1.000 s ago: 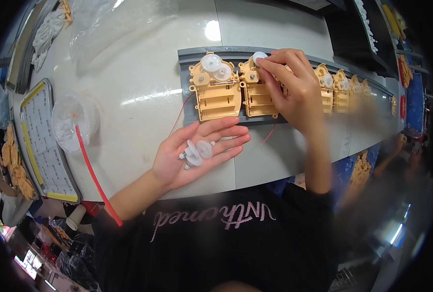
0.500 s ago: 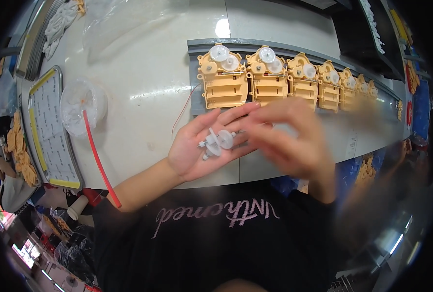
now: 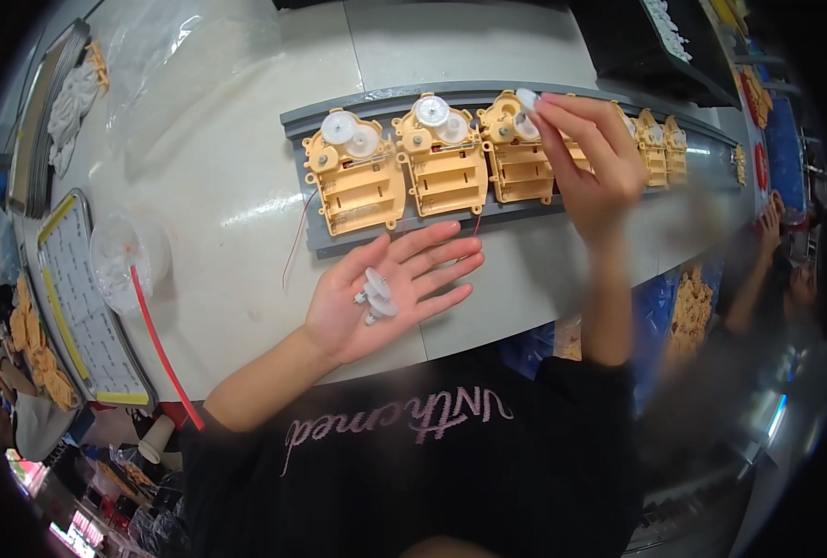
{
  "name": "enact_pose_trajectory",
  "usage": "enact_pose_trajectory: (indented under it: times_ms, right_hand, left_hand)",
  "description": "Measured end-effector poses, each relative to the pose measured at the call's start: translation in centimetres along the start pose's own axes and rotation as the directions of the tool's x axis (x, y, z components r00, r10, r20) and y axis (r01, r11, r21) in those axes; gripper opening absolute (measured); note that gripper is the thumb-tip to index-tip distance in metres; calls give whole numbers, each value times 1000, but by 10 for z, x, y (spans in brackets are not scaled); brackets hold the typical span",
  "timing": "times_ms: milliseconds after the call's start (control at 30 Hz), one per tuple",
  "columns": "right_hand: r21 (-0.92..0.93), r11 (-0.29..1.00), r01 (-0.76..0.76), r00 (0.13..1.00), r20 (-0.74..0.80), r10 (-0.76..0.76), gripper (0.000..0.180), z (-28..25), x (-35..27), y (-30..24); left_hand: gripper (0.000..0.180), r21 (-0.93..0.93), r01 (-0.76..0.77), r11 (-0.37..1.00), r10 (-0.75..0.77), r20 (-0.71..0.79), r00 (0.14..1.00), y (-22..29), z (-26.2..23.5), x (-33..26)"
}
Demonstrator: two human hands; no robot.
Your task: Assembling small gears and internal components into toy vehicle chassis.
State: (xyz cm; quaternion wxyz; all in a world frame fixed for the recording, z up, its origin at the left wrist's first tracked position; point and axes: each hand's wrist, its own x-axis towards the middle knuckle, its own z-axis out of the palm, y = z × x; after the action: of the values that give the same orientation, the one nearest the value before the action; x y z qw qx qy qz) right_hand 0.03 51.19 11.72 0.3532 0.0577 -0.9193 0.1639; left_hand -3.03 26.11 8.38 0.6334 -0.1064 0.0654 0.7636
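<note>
My left hand (image 3: 381, 293) lies palm up with its fingers spread, in front of the row of yellow plastic gear housings. A few white plastic gears (image 3: 376, 293) with short shafts rest loose on its palm. At the third housing (image 3: 522, 167) from the left, my right hand (image 3: 595, 153) pinches a white gear (image 3: 528, 99) between thumb and fingertips, over the housing's upper end. Whether that gear touches the housing I cannot tell. The first housing (image 3: 362, 181) and the second housing (image 3: 444, 172) each carry two white gears on top. My right hand partly hides housings farther right.
A grey rail (image 3: 316, 228) holds the housings along the table. To the left stand a clear round tub (image 3: 158, 251) with a red tube (image 3: 162, 344) and a yellow-edged tray (image 3: 88, 298). A black bin (image 3: 618, 56) sits at the back right. Another person's hand (image 3: 769, 223) shows far right.
My right hand has gone from above my left fingers to the third housing, carrying a white gear. Fewer gears lie on my left palm. The whole view has shifted.
</note>
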Motion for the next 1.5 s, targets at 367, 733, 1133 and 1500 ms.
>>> enact_pose_trajectory:
  times_ms: [367, 733, 1133, 1500]
  right_hand:
    - [-89, 996, 2, 974, 224, 18, 13, 9, 2, 15]
    - [-60, 998, -22, 956, 292, 39, 17, 4, 0, 9]
    - [407, 893, -193, 877, 479, -29, 39, 1, -27, -110]
    - [349, 874, -337, 941, 159, 299, 26, -15, -28, -74]
  left_hand:
    - [60, 2, 9, 1000, -9, -24, 1000, 1, -8, 3]
    - [61, -20, 26, 999, -27, -48, 998, -1, -9, 4]
    - [57, 52, 90, 995, -85, -93, 992, 0, -7, 4]
    - [54, 73, 80, 994, -71, -118, 991, -8, -16, 4]
